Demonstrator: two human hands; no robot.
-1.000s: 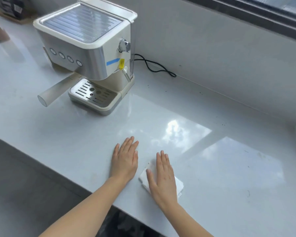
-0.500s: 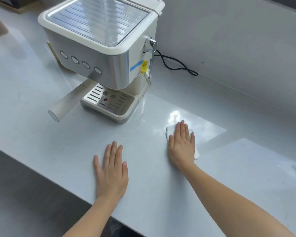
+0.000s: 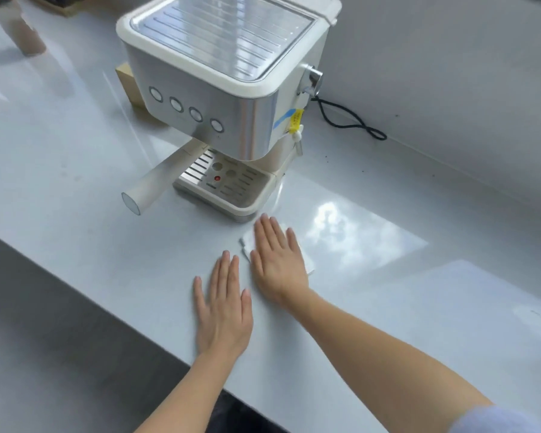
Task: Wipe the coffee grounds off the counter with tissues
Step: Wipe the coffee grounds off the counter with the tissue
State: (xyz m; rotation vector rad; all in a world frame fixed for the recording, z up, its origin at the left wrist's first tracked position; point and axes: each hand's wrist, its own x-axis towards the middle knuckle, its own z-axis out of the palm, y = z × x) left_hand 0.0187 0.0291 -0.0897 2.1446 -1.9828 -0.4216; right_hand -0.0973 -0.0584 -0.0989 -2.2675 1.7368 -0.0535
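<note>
A folded white tissue (image 3: 306, 264) lies on the pale grey counter (image 3: 75, 189), just in front of the coffee machine's drip tray. My right hand (image 3: 277, 259) presses flat on the tissue with straight fingers and covers most of it. My left hand (image 3: 224, 303) rests flat on the bare counter right beside it, nearer the front edge. A few dark coffee specks (image 3: 433, 175) dot the counter near the back wall, right of the machine.
A cream and steel coffee machine (image 3: 225, 89) stands at the back, its portafilter handle (image 3: 147, 189) sticking out toward the front left. Its black cable (image 3: 350, 120) loops along the wall. The counter's front edge runs diagonally past my forearms.
My right hand has slid the tissue from the front edge toward the coffee machine, then leftward up to the drip tray. My left hand stays flat on the counter.
</note>
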